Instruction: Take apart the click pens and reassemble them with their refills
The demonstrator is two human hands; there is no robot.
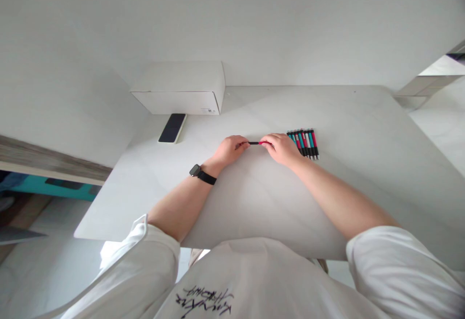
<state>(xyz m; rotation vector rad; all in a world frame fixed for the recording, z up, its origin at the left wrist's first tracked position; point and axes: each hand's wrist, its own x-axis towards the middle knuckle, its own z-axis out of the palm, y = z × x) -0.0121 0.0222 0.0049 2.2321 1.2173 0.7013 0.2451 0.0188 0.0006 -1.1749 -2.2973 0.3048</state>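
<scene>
Between my two hands lies a pen (pixel 254 143) with a black grip and a red barrel, held level just above or on the table; I cannot tell which. My left hand (pixel 230 149), with a black watch on its wrist, pinches the pen's left end. The red end is in the closed fingers of my right hand (pixel 282 148). Right beside that hand a row of several pens (pixel 307 143) lies side by side, with red, teal and white barrels and black grips. My right hand hides part of the row's left side.
A white table (pixel 250 202) stands against the wall. At its back left is a white box (pixel 178 102), and a phone (pixel 172 128) with a dark screen lies in front of the box. Past the table's left edge there is a low teal-sided thing (pixel 54 186).
</scene>
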